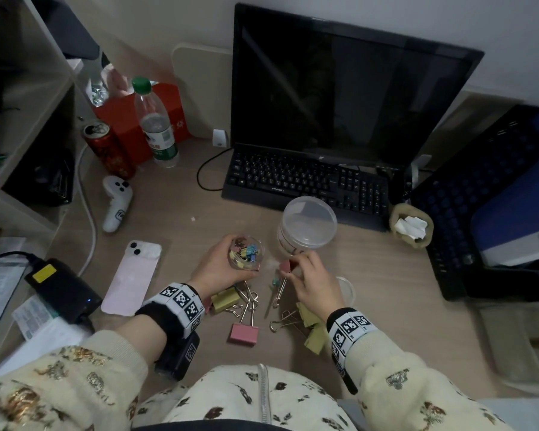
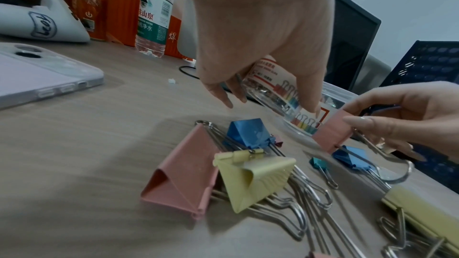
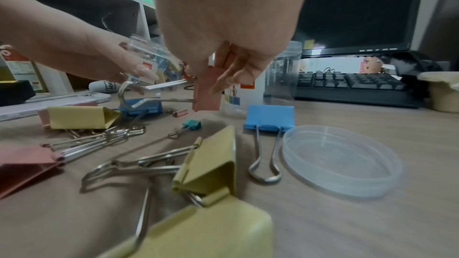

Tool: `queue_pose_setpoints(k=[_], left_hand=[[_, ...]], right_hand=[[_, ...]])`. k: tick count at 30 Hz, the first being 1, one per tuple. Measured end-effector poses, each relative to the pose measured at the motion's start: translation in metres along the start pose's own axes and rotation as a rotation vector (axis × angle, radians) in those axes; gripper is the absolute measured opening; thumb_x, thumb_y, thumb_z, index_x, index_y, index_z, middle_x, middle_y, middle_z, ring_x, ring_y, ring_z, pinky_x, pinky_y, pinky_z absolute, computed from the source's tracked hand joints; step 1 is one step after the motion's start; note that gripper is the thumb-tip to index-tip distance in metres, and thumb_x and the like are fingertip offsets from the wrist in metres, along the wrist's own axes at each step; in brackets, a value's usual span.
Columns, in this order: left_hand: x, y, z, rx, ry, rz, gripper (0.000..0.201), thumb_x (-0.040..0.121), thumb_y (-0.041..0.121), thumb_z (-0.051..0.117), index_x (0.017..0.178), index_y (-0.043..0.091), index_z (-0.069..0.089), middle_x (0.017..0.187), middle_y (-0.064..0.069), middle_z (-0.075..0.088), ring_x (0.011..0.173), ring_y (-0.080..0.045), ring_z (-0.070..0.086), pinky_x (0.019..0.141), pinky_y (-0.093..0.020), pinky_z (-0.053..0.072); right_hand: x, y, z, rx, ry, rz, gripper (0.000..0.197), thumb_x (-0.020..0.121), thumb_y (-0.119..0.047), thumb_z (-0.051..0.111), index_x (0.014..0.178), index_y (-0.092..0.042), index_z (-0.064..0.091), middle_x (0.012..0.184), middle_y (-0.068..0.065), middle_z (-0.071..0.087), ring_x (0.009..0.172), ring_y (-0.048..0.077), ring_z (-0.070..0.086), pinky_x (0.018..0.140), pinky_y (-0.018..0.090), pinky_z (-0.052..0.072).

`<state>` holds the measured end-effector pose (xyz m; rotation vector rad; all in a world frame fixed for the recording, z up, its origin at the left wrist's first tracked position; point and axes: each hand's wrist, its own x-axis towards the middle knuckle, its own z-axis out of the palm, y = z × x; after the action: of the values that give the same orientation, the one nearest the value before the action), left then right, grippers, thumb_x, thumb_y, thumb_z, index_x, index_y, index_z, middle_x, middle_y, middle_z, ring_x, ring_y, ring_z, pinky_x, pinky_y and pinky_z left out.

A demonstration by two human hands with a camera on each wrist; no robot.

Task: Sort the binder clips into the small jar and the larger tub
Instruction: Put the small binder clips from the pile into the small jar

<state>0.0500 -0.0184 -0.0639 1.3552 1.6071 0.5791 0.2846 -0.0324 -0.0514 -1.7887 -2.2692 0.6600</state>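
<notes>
Bare desk (image 1: 175,219) left of tub (image 1: 307,223); keyboard (image 1: 305,181) blocks behind; clips (image 1: 244,332) clutter front.

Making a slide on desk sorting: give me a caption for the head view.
Left hand holds the small jar of clips; right hand lifts a pink clip.

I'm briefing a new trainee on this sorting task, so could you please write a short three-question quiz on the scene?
1. True or false: the left hand holds the small jar.
2. What colour is the binder clip in the right hand's grip?
A) blue B) pink C) teal
3. Fill in: the larger tub stands just in front of the ____.

Key: 1 true; 2 B; 3 keyboard.
</notes>
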Motion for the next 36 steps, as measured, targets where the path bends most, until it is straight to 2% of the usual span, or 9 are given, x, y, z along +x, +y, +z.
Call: queue_pose_setpoints(k=[5,10,14,19,21,25,30,33,36], left_hand=[[0.0,0.004,0.006,-0.009,-0.004,0.01,0.087,0.057,0.037,0.095,0.13,0.032,0.049,0.12,0.012,0.064,0.109,-0.011,0.063,0.1,-0.041,0.052],[-0.002,-0.003,0.003,-0.022,0.006,-0.003,0.089,0.05,0.05,0.093,0.126,0.036,0.049,0.119,0.014,0.065,0.109,-0.009,0.064,0.1,-0.041,0.053],[-0.002,-0.003,0.0,-0.01,0.015,-0.006,0.087,0.053,0.048,0.093,0.126,0.038,0.048,0.118,0.015,0.064,0.108,-0.009,0.063,0.099,-0.041,0.053],[-0.003,-0.006,-0.001,-0.023,0.03,-0.01,0.09,0.047,0.056,0.091,0.125,0.037,0.05,0.117,0.016,0.065,0.107,-0.008,0.064,0.098,-0.04,0.053],[-0.003,-0.006,-0.002,-0.02,0.034,-0.013,0.09,0.048,0.056,0.091,0.126,0.035,0.05,0.117,0.015,0.065,0.107,-0.009,0.064,0.098,-0.041,0.053],[-0.004,-0.008,-0.006,-0.023,0.035,-0.03,0.097,0.044,0.062,0.088,0.129,0.035,0.049,0.119,0.013,0.065,0.108,-0.01,0.064,0.099,-0.041,0.053],[-0.004,-0.011,-0.006,-0.019,0.048,-0.045,0.096,0.045,0.06,0.09,0.128,0.035,0.048,0.119,0.012,0.066,0.108,-0.011,0.065,0.1,-0.042,0.053],[-0.003,-0.013,-0.004,-0.029,0.052,-0.051,0.098,0.042,0.063,0.088,0.127,0.036,0.048,0.118,0.013,0.066,0.108,-0.009,0.065,0.099,-0.042,0.053],[-0.003,-0.012,-0.002,-0.031,0.051,-0.046,0.095,0.046,0.055,0.092,0.129,0.034,0.048,0.118,0.013,0.066,0.107,-0.009,0.065,0.099,-0.041,0.053]], right_hand=[[-0.008,0.01,-0.004,-0.092,-0.031,0.059,0.036,0.094,-0.039,0.053,0.121,-0.016,0.055,0.12,-0.001,0.049,0.089,0.024,0.061,0.067,0.041,0.052],[-0.007,0.004,-0.01,-0.255,-0.018,0.073,0.032,0.093,-0.037,0.055,0.117,-0.016,0.057,0.112,0.001,0.054,0.082,0.026,0.063,0.061,0.039,0.052],[-0.002,-0.002,-0.007,-0.451,-0.038,-0.04,0.036,0.061,-0.022,0.086,0.09,-0.01,0.067,0.084,0.003,0.061,0.061,0.023,0.061,0.045,0.031,0.044],[0.012,-0.016,0.003,-0.518,-0.112,-0.089,0.037,0.042,-0.018,0.089,0.07,-0.013,0.067,0.079,0.003,0.063,0.066,0.023,0.063,0.047,0.031,0.046],[0.013,-0.021,0.007,-0.5,-0.165,-0.063,0.031,0.049,-0.012,0.085,0.075,-0.011,0.067,0.082,0.005,0.063,0.073,0.026,0.064,0.051,0.034,0.048],[0.015,-0.025,0.007,-0.442,-0.234,-0.07,0.037,0.073,-0.004,0.063,0.109,-0.008,0.061,0.116,0.009,0.056,0.107,0.033,0.055,0.076,0.039,0.046],[0.015,-0.028,0.004,-0.343,-0.278,-0.094,0.044,0.08,-0.029,0.057,0.12,-0.015,0.048,0.124,0.004,0.047,0.115,0.025,0.047,0.087,0.039,0.045],[0.014,-0.028,0.008,-0.301,-0.317,-0.135,0.051,0.08,-0.036,0.059,0.125,-0.016,0.045,0.122,0.004,0.046,0.111,0.025,0.049,0.084,0.04,0.048],[0.014,-0.031,0.014,-0.316,-0.355,-0.175,0.046,0.082,-0.023,0.061,0.124,-0.012,0.045,0.118,0.007,0.047,0.1,0.028,0.054,0.07,0.034,0.042]])
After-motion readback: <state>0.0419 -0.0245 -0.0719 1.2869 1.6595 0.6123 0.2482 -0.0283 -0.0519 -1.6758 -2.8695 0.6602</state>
